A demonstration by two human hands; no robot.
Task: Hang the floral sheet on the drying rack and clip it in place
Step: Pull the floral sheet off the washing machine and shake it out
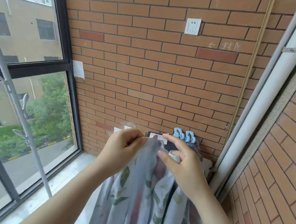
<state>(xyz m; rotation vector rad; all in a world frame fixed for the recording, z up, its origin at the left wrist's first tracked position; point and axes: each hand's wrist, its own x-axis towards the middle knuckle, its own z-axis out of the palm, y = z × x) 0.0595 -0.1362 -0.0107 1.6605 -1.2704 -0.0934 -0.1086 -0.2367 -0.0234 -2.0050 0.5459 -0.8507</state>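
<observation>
Balcony corner, brick wall (146, 68) ahead, window on the left. The floral sheet (137, 198) is held up in front of the chest and hangs straight down in long folds out of the bottom of the view. Its top hem is pulled roughly level between the two hands. The left grip (123, 150) is clenched on that hem, thumb and curled fingers pinching it at the upper left end. The right grip (182, 163) lies on the sheet's right side with index and thumb stretched out. Its other fingers are hidden behind cloth, so I cannot tell if it clamps the fabric or only steadies it. A grey stand (12, 93) with branching arms, probably the rack, rises by the window to the left, well apart from the sheet. The left grip is the nearer one, so the hem would have to travel leftward and up. Two blue clips (178, 134) sit side by side on the rim of a dark container (148, 134) against the wall. They are just beyond the right index fingertip, so the right grip is the nearer one for fetching them. The sheet covers the container's mouth, and its contents cannot be made out. No clip is on the sheet yet
</observation>
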